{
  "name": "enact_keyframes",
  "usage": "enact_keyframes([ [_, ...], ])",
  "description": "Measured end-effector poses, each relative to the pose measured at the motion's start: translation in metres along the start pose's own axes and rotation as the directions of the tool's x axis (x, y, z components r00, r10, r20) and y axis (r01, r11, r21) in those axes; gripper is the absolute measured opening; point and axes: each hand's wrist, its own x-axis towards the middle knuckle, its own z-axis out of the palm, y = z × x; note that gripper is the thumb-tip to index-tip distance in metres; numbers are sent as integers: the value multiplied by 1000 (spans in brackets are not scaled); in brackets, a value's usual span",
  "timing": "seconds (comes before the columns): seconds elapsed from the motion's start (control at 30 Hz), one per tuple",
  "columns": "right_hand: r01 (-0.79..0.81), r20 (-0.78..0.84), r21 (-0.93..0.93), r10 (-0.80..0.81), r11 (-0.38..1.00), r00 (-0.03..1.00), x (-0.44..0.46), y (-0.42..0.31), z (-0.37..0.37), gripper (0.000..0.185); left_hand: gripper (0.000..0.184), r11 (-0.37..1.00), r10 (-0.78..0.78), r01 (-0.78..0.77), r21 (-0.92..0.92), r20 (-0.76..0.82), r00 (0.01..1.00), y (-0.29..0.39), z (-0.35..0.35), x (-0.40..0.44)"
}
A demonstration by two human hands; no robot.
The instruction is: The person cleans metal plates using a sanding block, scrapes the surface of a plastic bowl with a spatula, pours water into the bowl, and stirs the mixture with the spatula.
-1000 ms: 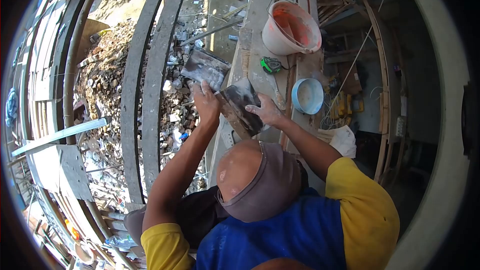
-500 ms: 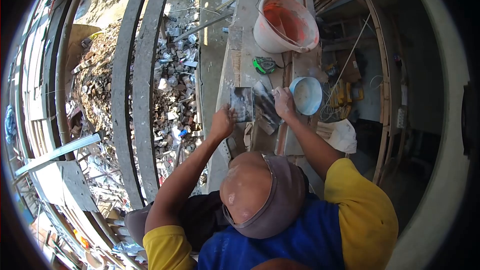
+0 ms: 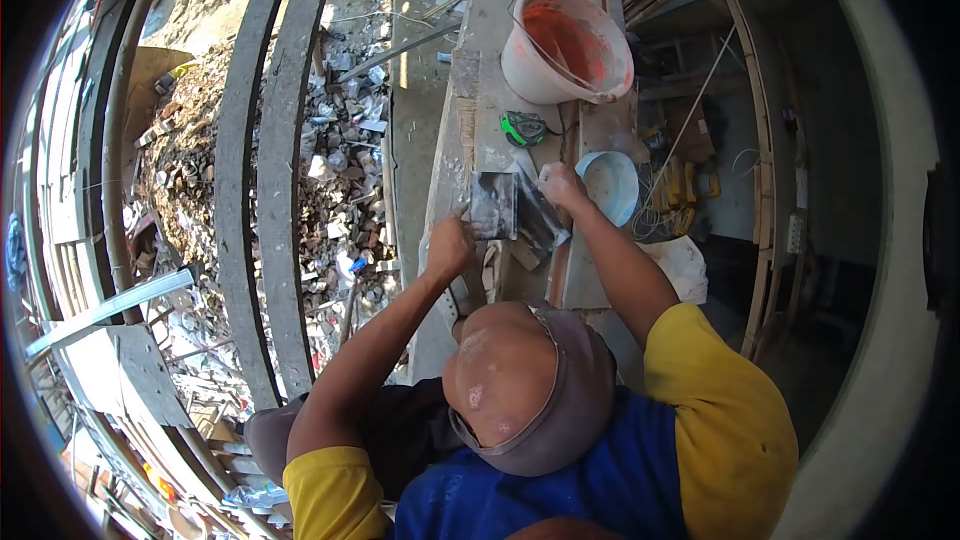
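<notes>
My left hand (image 3: 453, 243) is closed on the lower left edge of a flat rectangular plate (image 3: 494, 208), dark and smeared with whitish paste, like a plastering scraper. To its right, a second smeared flat blade (image 3: 541, 218) lies at a slant against the first one's edge. My right hand (image 3: 564, 186) is pinched at that blade's upper right side. Just right of my right hand stands a round light-blue tub (image 3: 632, 190) with pale material inside. Beyond both hands a green and black tape measure (image 3: 523, 128) rests on the planks.
A whitish bucket (image 3: 530, 68), red-stained inside, stands farther along the plank platform (image 3: 455, 155). Timber rails (image 3: 232, 180) run on the left, above rubble (image 3: 340, 165) lying lower down. Yellow tools (image 3: 680, 190) and a white bag (image 3: 682, 265) are to the right.
The left plate has shifted slightly right, nearer the slanted blade. My right hand has moved a little left and up along the blade. The whole view has shifted slightly.
</notes>
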Motion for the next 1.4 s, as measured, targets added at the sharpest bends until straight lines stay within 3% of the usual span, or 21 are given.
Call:
enact_keyframes([
  [0.1,114,133,-40,-108,993,985,9,6,2,29,38,998,25,-30,-58,-76,997,2,5,-1],
  [0.2,104,80,-110,-95,988,992,9,10,10,27,48,996,38,-38,-77,-3,999,9,2,-3],
  [0.3,125,-19,-166,-130,978,991,0,2,8,26,57,998,38,-42,38,90,995,9,1,-6],
  [0.37,6,-98,185,12,983,995,-12,-3,1,23,61,996,87,-88,3,96,992,1,5,-6],
  [0.5,107,-123,196,-83,975,989,-17,3,-6,22,68,995,97,-95,-18,178,979,-7,9,-2],
  [0.6,-35,11,332,33,943,999,-13,18,-6,23,59,986,123,-107,-131,115,986,-6,13,1],
  [0.63,171,117,-139,-155,975,981,-10,26,-7,27,59,983,149,-136,-119,101,984,-7,13,0],
  [0.7,388,296,-544,-263,744,918,-20,22,-24,32,58,981,173,-163,-108,90,981,-6,14,-2],
  [0.73,86,184,-323,-27,942,983,-43,-4,-60,36,58,983,164,-152,-103,120,979,-6,13,-2],
  [0.77,-233,139,-47,238,971,961,-61,-21,-84,41,57,985,157,-143,-99,148,976,-5,12,-1],
  [0.8,-232,136,-47,237,971,962,-71,-24,-90,41,57,984,160,-146,-99,146,976,-1,8,-1],
  [0.87,-355,-43,-37,353,934,935,-89,-22,-98,49,64,999,20,-30,28,298,954,10,-3,1],
  [0.97,-304,-103,67,309,950,945,-92,14,-70,43,57,993,112,-115,10,166,980,12,-13,1],
  [1.07,-232,-59,20,233,972,971,-92,36,-45,40,51,990,139,-137,-29,58,989,27,-39,2],
  [1.17,-239,-155,13,238,971,959,-103,-4,-67,37,47,993,99,-98,-59,28,995,52,-78,-3],
  [1.23,-154,-190,45,160,987,969,-109,-50,-95,32,52,989,124,-122,-89,19,992,65,-105,-11],
  [1.3,-65,-234,76,81,995,969,-122,-103,-131,28,64,958,164,-156,-240,9,986,79,-125,-21],
  [1.33,72,-322,152,-19,986,947,-128,-134,-153,27,94,953,130,-75,-292,176,976,99,-145,-35],
  [1.37,216,-414,214,-112,953,903,-128,-160,-168,28,94,952,140,-94,-292,142,980,104,-150,-44],
  [1.4,327,-465,299,-162,896,870,-121,-180,-177,29,105,953,239,-210,-220,113,965,109,-153,-54],
])
